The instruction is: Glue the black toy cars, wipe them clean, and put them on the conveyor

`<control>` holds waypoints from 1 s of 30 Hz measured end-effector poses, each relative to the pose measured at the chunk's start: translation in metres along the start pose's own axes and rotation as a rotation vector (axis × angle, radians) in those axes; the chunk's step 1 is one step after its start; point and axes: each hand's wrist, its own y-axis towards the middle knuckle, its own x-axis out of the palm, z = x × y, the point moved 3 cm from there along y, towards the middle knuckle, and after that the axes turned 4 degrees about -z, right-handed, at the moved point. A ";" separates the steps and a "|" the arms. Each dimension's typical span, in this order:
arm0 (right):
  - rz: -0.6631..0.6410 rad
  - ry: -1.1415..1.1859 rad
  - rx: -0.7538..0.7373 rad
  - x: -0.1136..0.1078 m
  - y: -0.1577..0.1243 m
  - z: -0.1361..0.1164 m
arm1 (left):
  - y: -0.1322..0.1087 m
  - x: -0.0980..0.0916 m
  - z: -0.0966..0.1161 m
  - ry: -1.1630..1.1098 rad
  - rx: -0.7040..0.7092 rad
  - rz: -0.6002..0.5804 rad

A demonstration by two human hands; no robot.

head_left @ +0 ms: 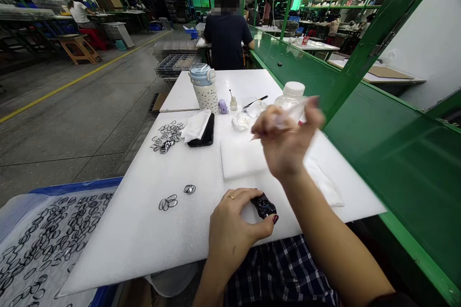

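Observation:
My left hand (pixel 236 223) grips a small glossy black part (pixel 264 206) between thumb and fingers, low over the near edge of the white foam-covered table (pixel 126 235). Raised to the right is my right hand (pixel 284 139), smeared by motion. Something pale seems to be at its fingers, too blurred to make out. Behind that hand stands a clear jar with a white lid (pixel 294 88). Thin black rings (pixel 168 202) lie left of my left hand, with another small group (pixel 189 189) nearby. A larger pile of rings (pixel 167 135) sits farther back.
A white cloth (pixel 196 124) partly covers a black phone-like slab (pixel 207 134). Behind are a dotted tumbler (pixel 206 91), a small bottle (pixel 233 102) and tweezers (pixel 255 101). A blue-edged tray (pixel 79 186) of rings is at left, a green conveyor (pixel 389 163) at right. A person (pixel 226 33) sits ahead.

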 end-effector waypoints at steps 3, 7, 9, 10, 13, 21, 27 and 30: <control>-0.055 -0.163 0.269 -0.007 0.011 0.049 | -0.001 0.000 -0.001 0.011 0.029 -0.013; 0.076 -0.315 0.007 -0.026 -0.008 0.032 | -0.003 0.000 -0.003 0.065 0.105 -0.046; 0.121 -0.386 -0.123 -0.043 -0.024 0.004 | -0.004 0.000 -0.004 0.107 0.144 -0.071; 0.139 -0.435 -0.146 -0.054 -0.031 -0.009 | -0.004 0.000 -0.005 0.125 0.162 -0.081; 0.293 -0.715 -0.114 -0.104 -0.045 -0.036 | -0.006 0.001 -0.006 0.176 0.202 -0.093; 0.213 -1.403 0.254 -0.178 -0.059 -0.023 | -0.007 0.004 -0.008 0.253 0.197 -0.087; -0.004 -1.088 0.338 -0.117 -0.078 -0.028 | -0.005 0.000 -0.003 0.101 0.166 -0.014; -0.187 -0.794 0.442 -0.074 -0.088 -0.032 | -0.008 -0.001 0.015 -0.201 0.189 -0.030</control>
